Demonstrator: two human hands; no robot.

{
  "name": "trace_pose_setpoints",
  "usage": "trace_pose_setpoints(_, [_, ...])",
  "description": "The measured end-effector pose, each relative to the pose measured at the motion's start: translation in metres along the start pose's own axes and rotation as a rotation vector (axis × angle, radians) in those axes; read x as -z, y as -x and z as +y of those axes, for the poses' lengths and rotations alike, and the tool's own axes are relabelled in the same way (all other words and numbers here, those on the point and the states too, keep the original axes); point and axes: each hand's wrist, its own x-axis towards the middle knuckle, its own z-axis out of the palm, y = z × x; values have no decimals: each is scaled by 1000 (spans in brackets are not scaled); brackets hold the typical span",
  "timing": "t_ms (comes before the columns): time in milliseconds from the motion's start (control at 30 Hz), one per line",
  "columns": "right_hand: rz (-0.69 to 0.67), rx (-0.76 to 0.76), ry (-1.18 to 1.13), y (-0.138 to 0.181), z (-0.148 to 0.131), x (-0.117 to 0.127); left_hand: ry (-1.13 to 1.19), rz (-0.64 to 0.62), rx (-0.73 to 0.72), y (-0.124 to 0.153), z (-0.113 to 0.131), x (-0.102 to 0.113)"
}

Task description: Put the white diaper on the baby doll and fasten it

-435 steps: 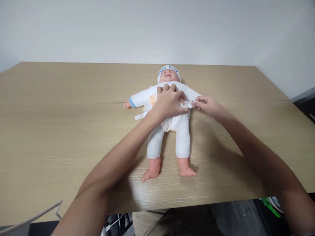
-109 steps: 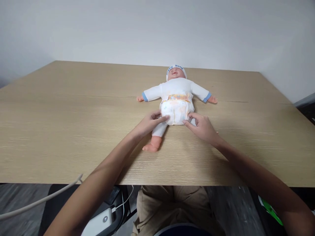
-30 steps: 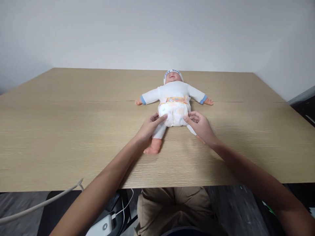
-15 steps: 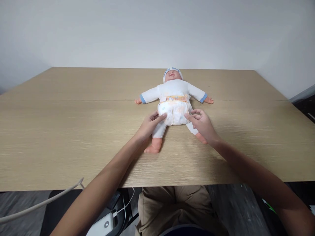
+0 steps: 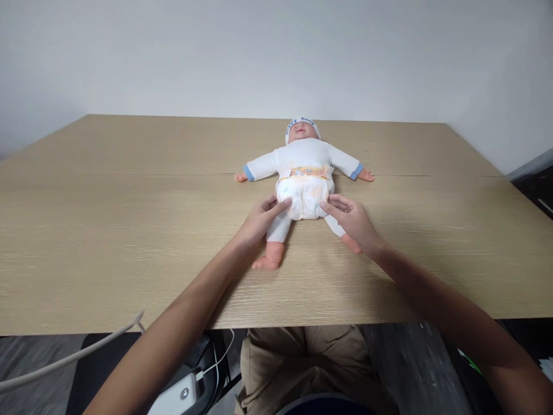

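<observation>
A baby doll (image 5: 305, 157) in a white suit with blue cuffs and a white cap lies on its back on the wooden table (image 5: 129, 219), arms spread. A white diaper (image 5: 305, 195) with an orange printed band is wrapped round its hips. My left hand (image 5: 258, 219) rests at the diaper's left leg edge, fingers stretched out and touching it. My right hand (image 5: 351, 218) touches the diaper's right leg edge with extended fingers and covers most of the doll's right leg. Neither hand holds anything.
A white cable (image 5: 64, 360) runs below the table's near edge at the left. A white device (image 5: 175, 397) with a cord lies on the floor under the table. My lap in tan trousers (image 5: 302, 357) shows beneath the edge.
Both hands stay at the diaper's leg edges with only small finger shifts; earlier the left hand lay on the doll's chest while the right pinched the diaper's side tab.
</observation>
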Motion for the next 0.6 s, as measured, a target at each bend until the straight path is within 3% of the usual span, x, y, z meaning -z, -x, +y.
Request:
trace_pose_setpoints(167, [2,-41,50,3,-9,-1,-11,-8,-3,0,0,1])
trace_pose_setpoints(600, [-13,20,104,5,-6,0,-16,-8,-16,1,0,-1])
